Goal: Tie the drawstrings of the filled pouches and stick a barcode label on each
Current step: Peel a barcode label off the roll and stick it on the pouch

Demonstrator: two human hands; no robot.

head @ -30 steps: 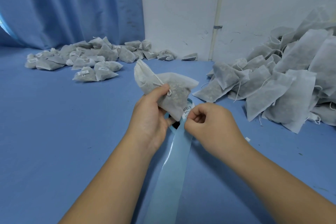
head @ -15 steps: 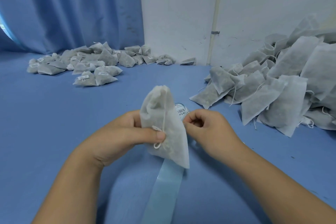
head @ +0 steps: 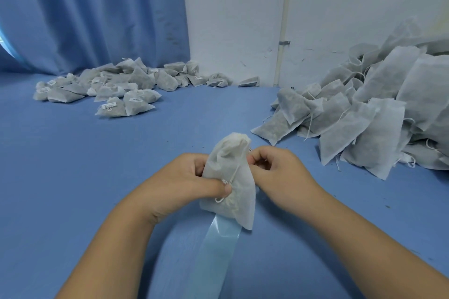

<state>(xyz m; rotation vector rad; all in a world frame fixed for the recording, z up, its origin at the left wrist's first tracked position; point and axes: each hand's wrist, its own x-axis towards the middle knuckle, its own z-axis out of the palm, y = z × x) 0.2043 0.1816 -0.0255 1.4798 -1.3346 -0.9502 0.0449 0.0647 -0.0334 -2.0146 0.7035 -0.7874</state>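
A white filled pouch (head: 239, 184) stands almost upright in front of me, its gathered neck on top and its knotted drawstring (head: 230, 177) hanging down the front. My left hand (head: 192, 182) grips the pouch from the left, thumb pressed on the string's knot. My right hand (head: 274, 172) is curled right beside the pouch, fingertips pinched together at its upper edge; what they pinch is hidden behind the pouch. A pale blue label backing strip (head: 216, 252) runs from under the pouch toward me.
A heap of untied pouches (head: 379, 114) fills the right side of the blue table (head: 73, 177). Tied, labelled pouches (head: 116, 87) lie at the far left by the blue curtain (head: 92, 12). A white wall (head: 315, 7) is behind.
My left hand turned the pouch from lying tilted high to standing neck-up and brought it lower and nearer. The barcode label seen by my right fingers earlier is now hidden behind the pouch.
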